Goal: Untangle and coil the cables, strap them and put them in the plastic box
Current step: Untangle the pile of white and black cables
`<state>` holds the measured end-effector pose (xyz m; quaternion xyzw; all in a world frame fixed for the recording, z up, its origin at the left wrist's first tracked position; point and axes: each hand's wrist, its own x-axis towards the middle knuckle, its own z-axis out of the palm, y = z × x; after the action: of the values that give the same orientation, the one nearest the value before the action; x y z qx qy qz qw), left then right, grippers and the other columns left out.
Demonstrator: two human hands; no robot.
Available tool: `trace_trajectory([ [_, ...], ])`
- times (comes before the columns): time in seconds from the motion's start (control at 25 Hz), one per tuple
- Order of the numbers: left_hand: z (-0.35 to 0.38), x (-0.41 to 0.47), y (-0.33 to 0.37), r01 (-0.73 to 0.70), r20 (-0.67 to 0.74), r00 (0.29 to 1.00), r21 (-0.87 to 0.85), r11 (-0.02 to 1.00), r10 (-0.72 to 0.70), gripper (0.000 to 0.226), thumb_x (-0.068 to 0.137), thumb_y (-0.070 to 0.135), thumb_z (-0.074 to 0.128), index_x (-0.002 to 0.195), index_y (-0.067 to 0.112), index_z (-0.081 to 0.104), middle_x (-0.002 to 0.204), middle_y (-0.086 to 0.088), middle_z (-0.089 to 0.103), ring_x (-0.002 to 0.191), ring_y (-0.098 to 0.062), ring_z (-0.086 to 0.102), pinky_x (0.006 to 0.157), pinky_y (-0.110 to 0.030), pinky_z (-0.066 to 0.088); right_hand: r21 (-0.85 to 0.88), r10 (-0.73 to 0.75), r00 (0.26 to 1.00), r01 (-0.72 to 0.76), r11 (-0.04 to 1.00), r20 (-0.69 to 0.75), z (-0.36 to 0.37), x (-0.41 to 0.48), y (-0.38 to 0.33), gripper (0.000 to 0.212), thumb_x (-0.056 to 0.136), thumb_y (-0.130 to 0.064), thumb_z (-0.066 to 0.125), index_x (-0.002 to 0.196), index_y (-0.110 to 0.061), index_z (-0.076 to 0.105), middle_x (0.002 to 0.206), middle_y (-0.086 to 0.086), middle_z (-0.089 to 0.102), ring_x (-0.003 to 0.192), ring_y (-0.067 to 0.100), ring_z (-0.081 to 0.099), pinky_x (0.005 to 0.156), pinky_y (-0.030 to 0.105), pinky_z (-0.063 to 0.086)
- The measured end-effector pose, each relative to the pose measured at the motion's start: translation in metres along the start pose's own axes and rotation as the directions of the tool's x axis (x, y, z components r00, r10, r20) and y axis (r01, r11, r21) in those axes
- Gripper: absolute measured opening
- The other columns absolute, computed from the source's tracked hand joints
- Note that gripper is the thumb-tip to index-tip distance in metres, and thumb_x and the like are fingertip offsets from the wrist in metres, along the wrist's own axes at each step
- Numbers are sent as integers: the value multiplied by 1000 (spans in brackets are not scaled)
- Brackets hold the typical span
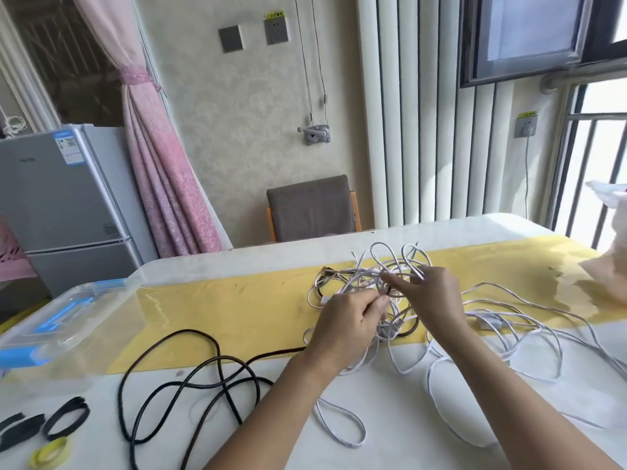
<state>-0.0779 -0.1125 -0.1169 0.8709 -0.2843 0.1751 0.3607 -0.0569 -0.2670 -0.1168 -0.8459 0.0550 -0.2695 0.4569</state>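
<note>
A knotted bundle of white cables (373,276) lies in the middle of the table, with loose white loops trailing right and toward me. My left hand (346,323) pinches a strand at the knot's near side. My right hand (431,296) grips strands just to the right of it, fingers threaded into the knot. A black cable (203,374) sprawls in loose loops at the near left, its end running under my left wrist. Black straps (66,417) and a yellow strap (51,452) lie at the near left corner. The clear plastic box (64,320) with blue latches stands at the left.
A yellow runner (237,300) crosses the white table. A white plastic bag (607,252) sits at the right edge. A grey chair (312,208) stands behind the table, a small fridge (61,198) to the far left.
</note>
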Motion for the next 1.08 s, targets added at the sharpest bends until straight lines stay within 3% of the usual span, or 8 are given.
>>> trace_trajectory([
  [0.16,-43,-3,5,33,-145,983,-474,880,-115,33,89,34,51,59,21,58,55,-6,50,52,-7,41,49,-24,33,-45,-53,992,48,998,-118,-8,5,4,61,74,-40,77,46,-9,33,44,3,24,52,20,17,49,36,18],
  [0.44,-130,-17,-45,-278,-348,760,-937,210,-549,28,77,22,57,50,23,49,61,3,61,41,-3,30,40,-15,20,244,33,911,75,967,-410,-31,13,-1,57,76,-31,77,47,-16,30,42,0,30,51,16,26,51,30,24],
  [0.56,-136,-21,-84,-117,-395,592,-904,411,-702,32,95,15,44,63,20,41,55,7,63,38,-2,35,40,-13,26,500,194,917,7,866,-349,-33,23,12,41,75,-30,78,66,1,53,55,15,58,55,10,52,61,28,41],
  [0.68,-109,-16,-112,396,-342,516,-718,572,-786,26,95,16,45,71,12,54,61,0,68,39,-5,52,43,-18,45,790,247,967,-107,604,-58,-31,20,6,17,80,-10,73,83,-2,58,49,-3,58,46,7,56,56,22,53],
  [0.8,-85,-13,-112,708,-455,611,-52,705,-647,37,85,8,46,119,0,57,122,-22,58,111,-33,58,97,-41,45,801,183,976,-201,565,115,-20,11,-8,12,81,-1,69,75,-3,59,49,-3,56,45,10,59,53,18,54],
  [0.88,-66,-13,-87,462,-610,760,265,846,-224,60,77,-3,42,137,0,43,143,-20,41,132,-36,35,113,-48,19,725,124,985,-172,667,120,-9,2,-17,18,82,1,68,69,-5,58,45,-6,51,44,8,57,51,18,52],
  [0.96,-40,-11,-50,85,-508,851,384,919,133,64,73,5,38,137,3,44,143,-14,42,136,-29,30,118,-44,8,605,36,994,-90,791,100,0,-10,-27,24,83,-2,68,64,-7,54,39,-10,47,39,3,49,47,15,44],
  [1.08,-8,-10,-34,-145,-240,944,320,936,228,43,86,23,42,125,8,54,119,-5,61,116,-21,52,114,-43,24,550,-76,992,5,835,105,4,-21,-38,31,83,-5,69,57,-11,52,38,-8,49,37,3,39,41,12,33],
])
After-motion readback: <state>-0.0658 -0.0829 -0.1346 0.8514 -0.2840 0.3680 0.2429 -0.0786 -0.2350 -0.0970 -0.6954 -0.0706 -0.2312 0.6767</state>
